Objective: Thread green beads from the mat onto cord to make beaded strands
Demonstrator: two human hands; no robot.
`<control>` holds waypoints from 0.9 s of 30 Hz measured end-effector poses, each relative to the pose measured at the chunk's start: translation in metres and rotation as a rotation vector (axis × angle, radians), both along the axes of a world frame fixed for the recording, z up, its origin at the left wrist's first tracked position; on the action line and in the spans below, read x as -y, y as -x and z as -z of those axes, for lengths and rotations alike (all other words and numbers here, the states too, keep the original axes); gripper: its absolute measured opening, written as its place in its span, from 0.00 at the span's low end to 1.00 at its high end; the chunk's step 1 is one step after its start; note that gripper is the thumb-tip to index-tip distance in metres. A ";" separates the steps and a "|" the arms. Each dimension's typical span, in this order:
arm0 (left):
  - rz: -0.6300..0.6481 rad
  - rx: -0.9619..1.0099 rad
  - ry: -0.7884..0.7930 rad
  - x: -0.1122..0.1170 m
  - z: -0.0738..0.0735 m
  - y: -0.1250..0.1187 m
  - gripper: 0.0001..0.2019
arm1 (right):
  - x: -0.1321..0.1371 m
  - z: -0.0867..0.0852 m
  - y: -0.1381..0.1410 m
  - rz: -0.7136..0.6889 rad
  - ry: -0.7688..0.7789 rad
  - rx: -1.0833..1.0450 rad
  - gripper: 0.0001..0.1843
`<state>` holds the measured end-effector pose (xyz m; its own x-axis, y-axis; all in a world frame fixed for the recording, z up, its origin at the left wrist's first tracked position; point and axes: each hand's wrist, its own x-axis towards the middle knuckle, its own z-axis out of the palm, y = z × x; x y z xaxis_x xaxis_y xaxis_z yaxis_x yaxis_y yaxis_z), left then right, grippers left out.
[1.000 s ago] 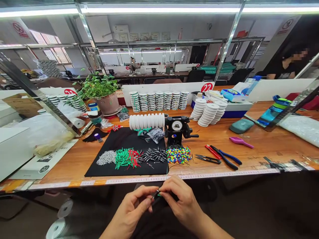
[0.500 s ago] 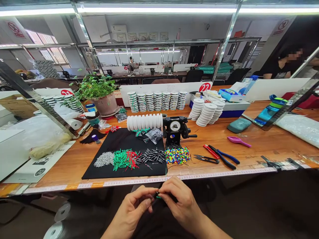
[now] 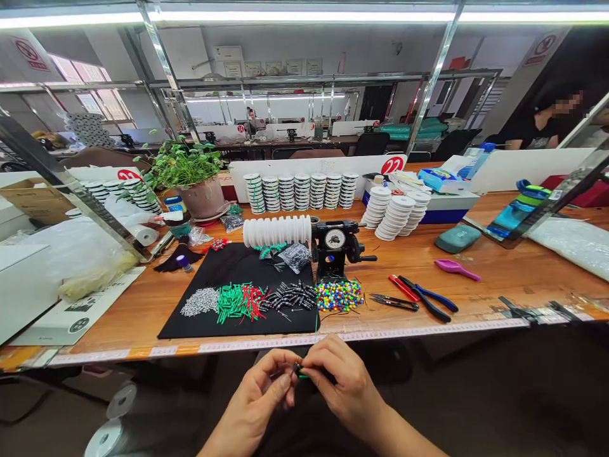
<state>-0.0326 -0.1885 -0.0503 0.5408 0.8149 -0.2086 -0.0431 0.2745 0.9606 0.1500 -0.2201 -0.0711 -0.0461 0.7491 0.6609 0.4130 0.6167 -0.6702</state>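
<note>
Both my hands meet below the table's front edge. My left hand (image 3: 259, 398) and my right hand (image 3: 340, 386) pinch a small dark part with a green end (image 3: 298, 369) between their fingertips. A thin line runs up from it toward the table. On the black mat (image 3: 238, 324) just beyond lie piles of silver pieces (image 3: 200, 301), green and red tubes (image 3: 238, 301), black parts (image 3: 291, 296) and coloured beads (image 3: 339, 295).
A black winding device (image 3: 335, 244) with a row of white spools (image 3: 276, 231) stands behind the mat. Scissors (image 3: 394, 303), pliers (image 3: 425, 298), a purple scoop (image 3: 455, 268), spool stacks (image 3: 299, 192) and a potted plant (image 3: 188, 174) sit on the wooden table. A person sits at far right.
My hands stay pinched together on the small part, with the fingertips shifted slightly. The view has drifted a little.
</note>
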 end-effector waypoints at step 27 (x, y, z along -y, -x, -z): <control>-0.277 -0.081 -1.026 0.017 0.030 -0.004 0.08 | 0.008 0.019 0.012 -0.144 0.157 -0.358 0.07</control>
